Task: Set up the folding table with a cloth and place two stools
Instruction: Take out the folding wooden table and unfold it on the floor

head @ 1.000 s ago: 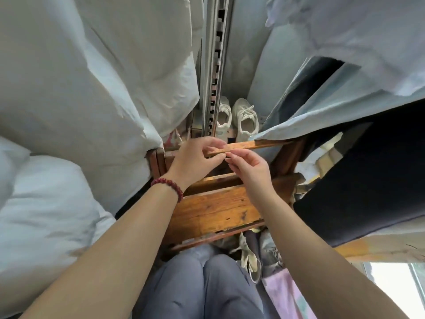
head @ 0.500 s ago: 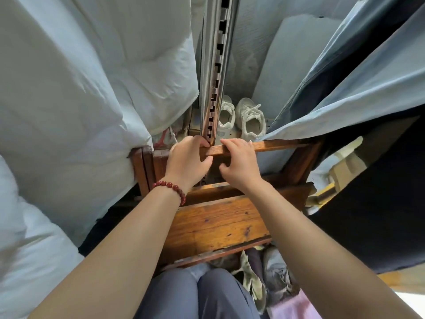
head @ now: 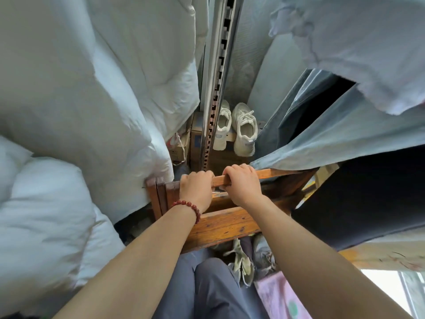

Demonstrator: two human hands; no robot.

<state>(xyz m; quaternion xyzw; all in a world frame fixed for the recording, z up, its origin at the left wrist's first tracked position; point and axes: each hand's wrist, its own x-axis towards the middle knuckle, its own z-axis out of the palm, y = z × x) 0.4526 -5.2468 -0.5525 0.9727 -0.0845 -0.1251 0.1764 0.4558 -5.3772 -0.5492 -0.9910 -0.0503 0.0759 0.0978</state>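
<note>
Right hand [head: 241,183] now grips folding table [head: 225,224] beside left hand [head: 196,188].

Floor [head: 132,229]: a narrow dark strip, mostly hidden. At the far end stands a cardboard box [head: 220,162]; 2 white sneakers [head: 245,130] rest side by side on its top, toes pointing away, the left 1 partly behind a slotted metal post [head: 215,100]. Nearer, 2 worn grey shoes [head: 243,263] lie just beside a pink mat [head: 278,298]. A wooden frame [head: 225,224] stands between box and shoes, its foot hidden.
</note>
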